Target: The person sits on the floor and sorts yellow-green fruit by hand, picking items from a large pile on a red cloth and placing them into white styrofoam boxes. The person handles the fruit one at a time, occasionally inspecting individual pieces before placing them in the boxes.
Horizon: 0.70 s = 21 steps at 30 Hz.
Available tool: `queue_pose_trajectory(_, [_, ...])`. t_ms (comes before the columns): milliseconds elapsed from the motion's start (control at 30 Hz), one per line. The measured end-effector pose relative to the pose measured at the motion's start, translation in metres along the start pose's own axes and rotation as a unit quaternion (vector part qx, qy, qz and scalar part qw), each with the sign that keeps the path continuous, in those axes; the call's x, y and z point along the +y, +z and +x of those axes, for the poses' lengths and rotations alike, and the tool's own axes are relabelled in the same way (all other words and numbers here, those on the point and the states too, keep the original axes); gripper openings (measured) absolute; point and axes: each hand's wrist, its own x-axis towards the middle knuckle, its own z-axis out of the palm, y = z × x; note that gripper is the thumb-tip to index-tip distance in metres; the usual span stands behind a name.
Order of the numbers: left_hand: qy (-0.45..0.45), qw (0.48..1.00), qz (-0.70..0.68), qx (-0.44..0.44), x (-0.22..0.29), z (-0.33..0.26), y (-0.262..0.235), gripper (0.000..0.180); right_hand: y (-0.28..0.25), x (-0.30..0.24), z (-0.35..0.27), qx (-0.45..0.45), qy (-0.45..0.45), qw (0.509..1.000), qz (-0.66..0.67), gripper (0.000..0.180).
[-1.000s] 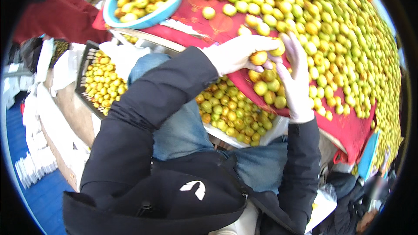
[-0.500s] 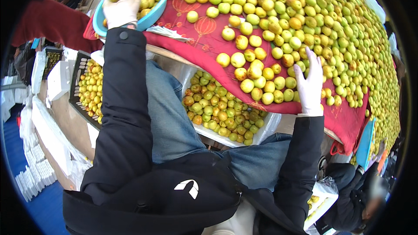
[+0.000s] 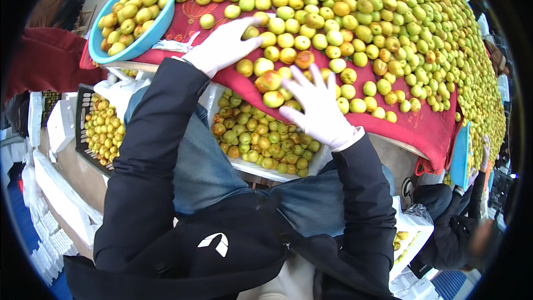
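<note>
Left hand and splayed right hand among yellow-green fruits.

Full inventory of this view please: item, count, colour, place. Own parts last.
loose fruit: too many to count; green-yellow, some reddish; across the cloth
red cloth: one; red; under the loose fruit
round basket: one; light blue; upper left, full of fruit
lined box: one; white; below the cloth's near edge, fruit inside
slotted crate: one; black; left, fruit inside
open box: one; white; lower right, some fruit inside
white boxes: several; white; far left
co-worker: one; dark clothes; lower right
far edges: too blurred to itemise
jacket: one; dark; lower centre
jeans: one pair; blue; centre
left hand: one; white-gloved; at a fruit, grip unclear
right hand: one; white-gloved; spread by near fruit
</note>
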Motion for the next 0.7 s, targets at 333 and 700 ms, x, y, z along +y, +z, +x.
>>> queue_pose_trajectory(333, [0.032, 0.995, 0.089, 0.022, -0.003, -0.001, 0.021, 0.056, -0.042, 0.022, -0.026, 0.084, 0.036, 0.983, 0.161, 0.036])
queue_pose_trajectory(700, [-0.032, 0.996, 0.084, 0.000, -0.003, 0.000, 0.025, 0.064, -0.040, 0.069, -0.043, 0.095, 0.264, 0.957, 0.075, 0.044])
